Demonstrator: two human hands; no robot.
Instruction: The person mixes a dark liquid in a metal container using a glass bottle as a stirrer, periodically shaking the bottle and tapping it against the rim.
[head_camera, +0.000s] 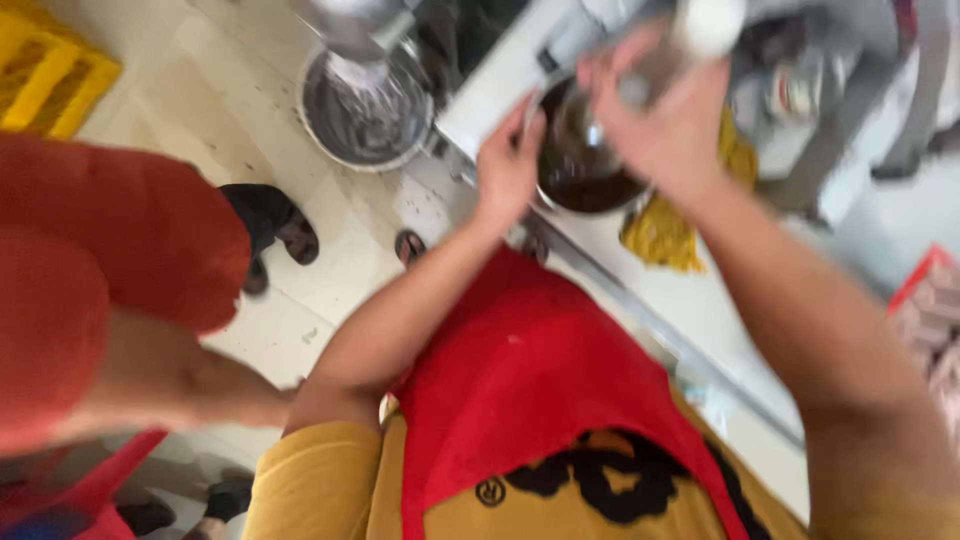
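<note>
The small metal bowl (585, 165) of dark mix sits on the counter (700, 300) beside the yellow cloth (665, 235) — rigid, likely slick — the left hand (508, 170) gripping its rim, the right hand (660, 125) clenched on a blurred utensil above it.

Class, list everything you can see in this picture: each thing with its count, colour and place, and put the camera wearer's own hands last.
Small metal bowl: one, silver with dark brown contents, on the white counter, top centre.
Counter: one, white, running down the right.
Cloth: one, yellow, on the counter right of the bowl.
Large mixer bowl: one, grey metal, top centre-left above the floor.
Crate: one, yellow, top left corner.
Another person's sleeve: one, red, left edge.
Apron: one, red, over a yellow shirt, bottom centre.
Left hand: on the bowl's left rim.
Right hand: above the bowl, gripping something blurred.
</note>
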